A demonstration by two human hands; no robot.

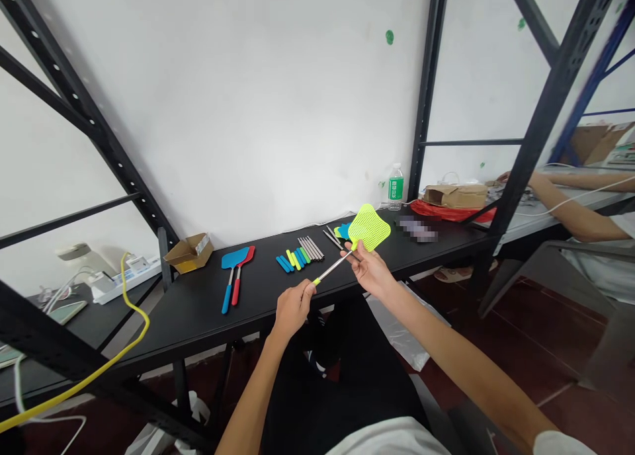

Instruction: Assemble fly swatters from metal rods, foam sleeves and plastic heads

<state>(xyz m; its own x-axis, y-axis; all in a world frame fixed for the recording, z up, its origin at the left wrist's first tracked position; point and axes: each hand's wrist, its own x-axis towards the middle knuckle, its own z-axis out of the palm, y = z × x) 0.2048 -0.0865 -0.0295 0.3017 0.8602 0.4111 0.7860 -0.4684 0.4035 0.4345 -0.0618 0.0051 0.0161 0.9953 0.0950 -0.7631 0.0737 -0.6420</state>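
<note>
A yellow-green fly swatter (370, 228) with a thin metal rod is held up in front of me, over the table's front edge. My left hand (294, 305) is wrapped round its handle, of which only a yellow tip shows. Where the rod meets the perforated head, my right hand (370, 268) grips it with thumb and fingers. Behind lie several metal rods (311, 248) and several blue, yellow and green handles (292, 260) in a row. Blue swatter heads (344, 230) are partly hidden behind the held one. To the left rest a blue fly swatter (234, 259) and a red fly swatter (236, 288).
On the black table (188, 309) stand an open cardboard box (190, 252) at left and a water bottle (395, 188) at back. A red bag (446, 210) lies under another box (455, 196). A yellow cable (133, 303) hangs left. A co-worker's arm (570, 200) shows at right.
</note>
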